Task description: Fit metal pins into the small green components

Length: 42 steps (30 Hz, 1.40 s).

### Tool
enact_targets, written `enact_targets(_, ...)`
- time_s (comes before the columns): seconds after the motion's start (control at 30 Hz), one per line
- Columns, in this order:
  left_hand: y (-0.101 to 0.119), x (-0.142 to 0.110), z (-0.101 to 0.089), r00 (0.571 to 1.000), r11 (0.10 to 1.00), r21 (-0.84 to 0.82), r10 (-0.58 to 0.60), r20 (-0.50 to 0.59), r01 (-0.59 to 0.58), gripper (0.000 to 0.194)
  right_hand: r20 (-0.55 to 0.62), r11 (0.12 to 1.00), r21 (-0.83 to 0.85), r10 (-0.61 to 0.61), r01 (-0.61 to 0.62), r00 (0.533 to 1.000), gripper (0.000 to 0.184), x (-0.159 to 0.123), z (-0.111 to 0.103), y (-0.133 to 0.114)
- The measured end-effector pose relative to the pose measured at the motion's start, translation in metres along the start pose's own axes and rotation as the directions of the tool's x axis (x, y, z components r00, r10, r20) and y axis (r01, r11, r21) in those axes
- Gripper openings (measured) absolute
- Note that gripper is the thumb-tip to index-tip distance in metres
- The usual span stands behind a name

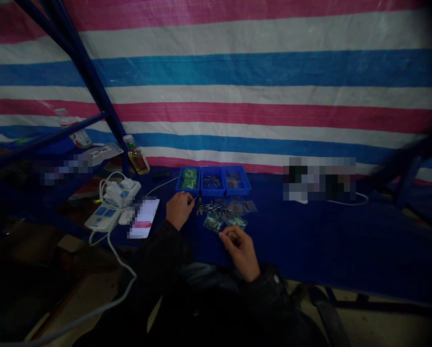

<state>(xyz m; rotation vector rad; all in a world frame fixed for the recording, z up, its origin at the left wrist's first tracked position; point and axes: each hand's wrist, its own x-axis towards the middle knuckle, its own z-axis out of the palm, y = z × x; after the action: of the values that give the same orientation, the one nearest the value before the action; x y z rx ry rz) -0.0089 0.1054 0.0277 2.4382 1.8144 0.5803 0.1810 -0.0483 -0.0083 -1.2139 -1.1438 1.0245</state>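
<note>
My left hand is closed in a pinch in front of the blue bins, with a thin metal piece sticking out from its fingertips. My right hand is also closed, thumb and forefinger together at the near edge of a small clear bag with green contents; whether anything is between them I cannot make out. Another such bag lies just beyond its knuckles. Slim metal pieces are heaped loose between my hands. Behind them lie small clear bags with brownish contents.
Three blue bins hold green packets, metal pieces and brownish bags. Left are a phone, power strips with cables, and a bottle. A blurred-out item lies right on the blue table. Striped sheeting hangs behind.
</note>
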Motion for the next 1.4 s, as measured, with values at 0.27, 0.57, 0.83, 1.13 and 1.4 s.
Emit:
enact_targets(0.27,0.014,-0.036,-0.013,0.979,0.949,-0.305,0.015,-0.205,-0.079,0.016,-0.005,1.000,0.004,-0.018,0.018,1.000,0.028,0.000,0.000,0.001)
enact_targets(0.57,0.053,-0.088,0.003,0.985,0.706,-0.690,0.069,-0.157,-0.159,0.015,-0.019,0.996,0.028,-0.084,0.085,0.996,0.039,0.003,0.000,0.003)
enact_targets(0.83,0.057,-0.095,0.006,0.979,0.690,-0.697,0.173,-0.105,-0.197,0.013,-0.038,0.996,0.040,-0.076,0.077,0.996,0.029,0.005,0.000,0.006)
enact_targets(1.13,0.059,-0.086,-0.003,0.993,0.608,-0.788,0.111,-0.042,-0.101,0.020,0.004,0.996,0.071,-0.054,0.054,0.999,0.030,0.004,0.000,0.000)
enact_targets(1.4,0.059,-0.079,0.007,0.991,0.563,-0.823,0.137,0.003,-0.075,0.018,-0.053,1.000,-0.010,-0.001,0.000,0.999,0.023,0.003,0.001,0.008)
